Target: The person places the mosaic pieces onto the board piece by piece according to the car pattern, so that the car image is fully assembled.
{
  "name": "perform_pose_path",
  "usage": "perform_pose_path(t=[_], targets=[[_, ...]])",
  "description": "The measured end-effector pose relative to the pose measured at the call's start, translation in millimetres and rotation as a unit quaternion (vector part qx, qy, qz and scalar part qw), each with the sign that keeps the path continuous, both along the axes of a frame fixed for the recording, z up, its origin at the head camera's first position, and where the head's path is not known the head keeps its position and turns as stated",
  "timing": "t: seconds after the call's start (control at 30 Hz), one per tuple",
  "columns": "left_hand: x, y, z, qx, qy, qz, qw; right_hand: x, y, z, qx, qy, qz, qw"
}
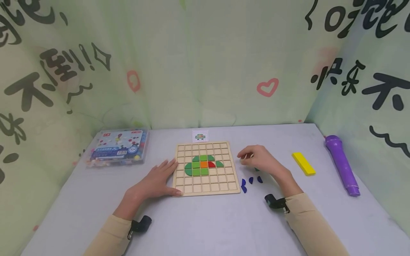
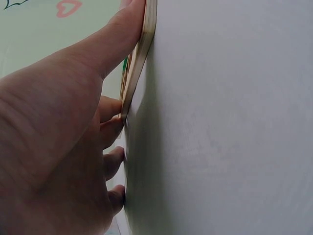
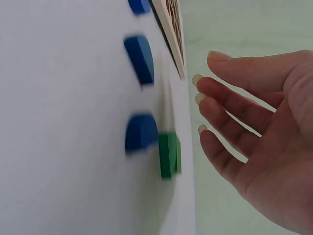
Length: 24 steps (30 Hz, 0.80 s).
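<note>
The head view looks forward, down across the table; close, sideways wrist views share the board.

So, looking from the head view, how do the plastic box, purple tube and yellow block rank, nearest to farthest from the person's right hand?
1. Yellow block: on the right of the right hand.
2. Purple tube: farther right, past the block.
3. Plastic box: far left, across the wooden board.

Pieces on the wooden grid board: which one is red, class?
The quarter-circle piece immediately right of the orange square; the others are green or orange.
</note>
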<state>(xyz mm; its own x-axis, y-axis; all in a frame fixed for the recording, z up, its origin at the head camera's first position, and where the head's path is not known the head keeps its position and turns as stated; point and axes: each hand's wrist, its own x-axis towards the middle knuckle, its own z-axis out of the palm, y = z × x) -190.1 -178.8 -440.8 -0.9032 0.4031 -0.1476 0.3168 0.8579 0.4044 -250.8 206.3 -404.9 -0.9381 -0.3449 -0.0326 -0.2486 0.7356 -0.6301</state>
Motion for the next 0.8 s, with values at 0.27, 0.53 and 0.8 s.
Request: perform_pose_path(t=[0.27,0.53,0.8], targets=[[0.5,-1.8,-1.9,0.002,-0.001,0.002,1.0,-9.0,30.0,-7.0,0.012,-0.014,-0.042,0.999],[-0.4,-1.0,-2.4,-0.001,-0.003,0.003,1.0,-12.1,44.9,-13.9,0.038,-0.014,-0.056,0.9976],[-0.5,-1.2,-0.7,0.001,-0.001,0.0,1.0,-10.4,43.8,-11.5,0.03,-0.012,-0.055,0.9979]])
